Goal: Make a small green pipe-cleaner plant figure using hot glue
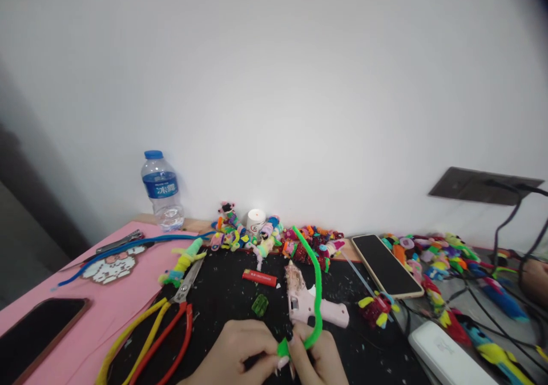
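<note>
Pinching: two hands on one strip — fingertips of the left hand (240,348) and the right hand (321,356) press together on its lower end.
Green strip: one, fuzzy (318,282), at the near middle; its free length rises from the fingers, bows right and passes in front of the glue gun, tip upward.
Glue gun: one, pink (305,305), just beyond the hands, nozzle toward the far side, handle right.
Small things: one red lighter (260,278) and one dark green clump (260,305), both left of the gun, apart from each other.
Scissors: one pair (183,291), handles yellow and red, left of the hands; one yellow-and-green figure (182,264) just beside the blades.
Phones: two — one at near left (43,333), one at far right (387,265).
Far row: one bottle (161,191), one white cup (256,219), heaped figures (436,254) too tangled to count.
Right side: one red-and-yellow figure (379,308), one white device (449,356).
Edges: pink sheet (111,311) borders the black mat (363,351) at left; the wall (299,88) closes the far side.
Room: open mat between right hand and white device, also between scissors and left hand.
</note>
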`<state>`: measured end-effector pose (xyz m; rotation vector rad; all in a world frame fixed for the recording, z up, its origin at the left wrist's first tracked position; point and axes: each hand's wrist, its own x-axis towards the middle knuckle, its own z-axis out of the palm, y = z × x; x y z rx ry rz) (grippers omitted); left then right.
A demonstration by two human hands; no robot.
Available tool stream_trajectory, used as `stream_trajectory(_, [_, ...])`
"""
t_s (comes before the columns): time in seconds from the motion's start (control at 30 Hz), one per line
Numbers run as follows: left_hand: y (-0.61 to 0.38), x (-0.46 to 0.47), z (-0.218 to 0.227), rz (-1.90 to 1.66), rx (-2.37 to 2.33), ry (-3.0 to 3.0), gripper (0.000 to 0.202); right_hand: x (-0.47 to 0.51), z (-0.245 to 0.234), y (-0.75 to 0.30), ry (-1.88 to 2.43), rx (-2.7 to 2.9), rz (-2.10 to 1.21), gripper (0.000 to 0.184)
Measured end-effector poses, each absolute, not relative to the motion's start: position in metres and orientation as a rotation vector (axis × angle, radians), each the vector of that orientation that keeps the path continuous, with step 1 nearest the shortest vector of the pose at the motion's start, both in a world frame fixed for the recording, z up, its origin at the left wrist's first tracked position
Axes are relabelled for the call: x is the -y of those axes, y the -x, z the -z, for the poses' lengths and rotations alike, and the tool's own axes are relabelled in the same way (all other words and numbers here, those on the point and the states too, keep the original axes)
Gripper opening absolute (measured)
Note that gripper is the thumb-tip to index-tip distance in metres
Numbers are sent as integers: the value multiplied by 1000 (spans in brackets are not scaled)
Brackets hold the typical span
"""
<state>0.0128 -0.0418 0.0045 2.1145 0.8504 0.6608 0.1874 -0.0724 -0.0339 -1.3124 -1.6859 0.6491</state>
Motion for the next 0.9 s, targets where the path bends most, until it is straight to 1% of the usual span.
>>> stream_trajectory(0.1, [-8, 33, -6, -708, -956, -2031, 20, 68, 30, -190, 1329, 1613, -637, 43])
stream_trajectory(0.17, [-5, 26, -4, -787, -1159, -1963, 26, 64, 26, -191, 1340, 1583, -648, 44])
stream_trajectory(0.23, [-2, 20, -1, -806, -1205, -1974, 36, 62, 22, -192, 1351, 1581, -652, 44])
stream_trajectory(0.27, [-1, 18, 1, -805, -1191, -1994, 35, 61, 21, -192, 1349, 1594, -635, 44])
stream_trajectory(0.33, [-1, 14, 5, -784, -1143, -1992, 27, 61, 22, -193, 1356, 1628, -590, 42])
stream_trajectory(0.43, [-4, 10, 10, -793, -1091, -1777, 23, 61, 29, -195, 1388, 1614, -588, 41])
stream_trajectory(0.63, [-10, 11, 10, -724, -846, -960, 39, 60, 36, -200, 1421, 1490, -602, 36])
stream_trajectory(0.77, [-12, 19, 2, -687, -845, -807, 38, 60, 28, -196, 1357, 1563, -700, 40])
stream_trajectory(0.9, [-13, 24, -3, -613, -805, -772, 35, 63, 23, -192, 1326, 1617, -630, 42])
